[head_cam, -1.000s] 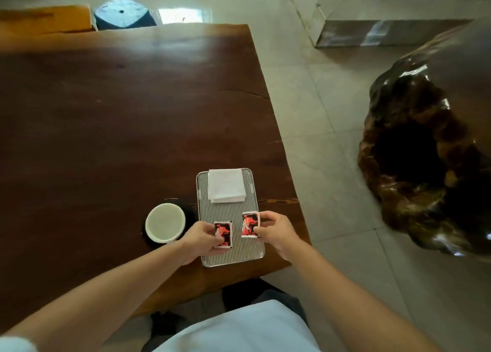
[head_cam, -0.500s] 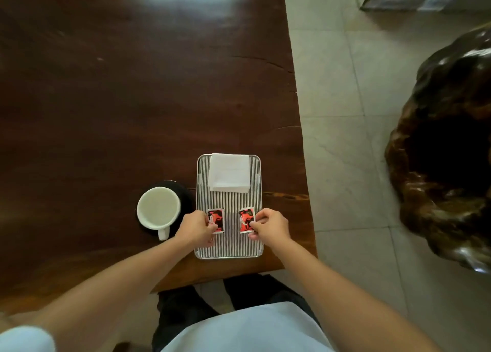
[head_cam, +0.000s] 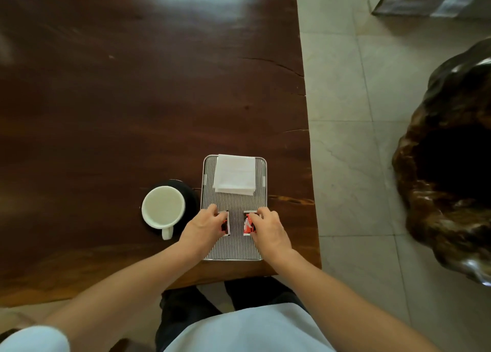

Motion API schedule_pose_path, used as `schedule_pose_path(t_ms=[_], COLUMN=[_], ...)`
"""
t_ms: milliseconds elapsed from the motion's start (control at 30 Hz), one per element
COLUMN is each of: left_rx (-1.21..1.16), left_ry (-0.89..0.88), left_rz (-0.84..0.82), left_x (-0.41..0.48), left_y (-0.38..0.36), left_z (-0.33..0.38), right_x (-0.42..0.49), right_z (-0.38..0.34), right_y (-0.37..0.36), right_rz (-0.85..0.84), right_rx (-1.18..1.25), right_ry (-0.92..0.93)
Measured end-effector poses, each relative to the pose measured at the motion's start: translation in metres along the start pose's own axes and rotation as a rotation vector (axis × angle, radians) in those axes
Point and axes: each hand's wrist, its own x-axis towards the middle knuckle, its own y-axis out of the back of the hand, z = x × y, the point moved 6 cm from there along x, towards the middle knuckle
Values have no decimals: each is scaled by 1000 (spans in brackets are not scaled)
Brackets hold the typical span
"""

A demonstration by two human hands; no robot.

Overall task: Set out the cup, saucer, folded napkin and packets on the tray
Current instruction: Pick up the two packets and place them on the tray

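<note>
A ribbed silver tray (head_cam: 235,201) lies near the table's front right corner. A folded white napkin (head_cam: 235,174) rests on its far half. My left hand (head_cam: 203,226) pinches a red-and-black packet (head_cam: 225,225) on the tray's near half. My right hand (head_cam: 268,228) pinches a second packet (head_cam: 248,224) beside it. Both packets lie flat on the tray, partly hidden by my fingers. A white cup (head_cam: 163,209) stands on a black saucer (head_cam: 188,192) on the table, just left of the tray.
The dark wooden table (head_cam: 132,99) stretches away to the left and far side; its right edge runs just past the tray. A large glossy carved wood piece (head_cam: 449,171) stands on the tiled floor at the right.
The view has tilted down and closer. Both hands stay on the packets, which have shifted slightly farther onto the tray and closer together.
</note>
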Motion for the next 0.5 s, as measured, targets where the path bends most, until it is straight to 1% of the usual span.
schedule_pose_path(t_ms=[67, 233, 367, 500], left_rx=[67, 122, 86, 54], left_ry=[-47, -126, -103, -69], left_rz=[28, 68, 90, 66], left_x=[-2, -6, -5, -3], left_y=[-7, -13, -14, -17], left_z=[-3, -9, -11, -12], right_x=[2, 2, 3, 2], right_z=[0, 1, 2, 0], right_y=[-4, -10, -14, -12], right_rz=[-9, 22, 48, 64], right_rx=[-22, -12, -6, -26], right_ry=[21, 34, 43, 44])
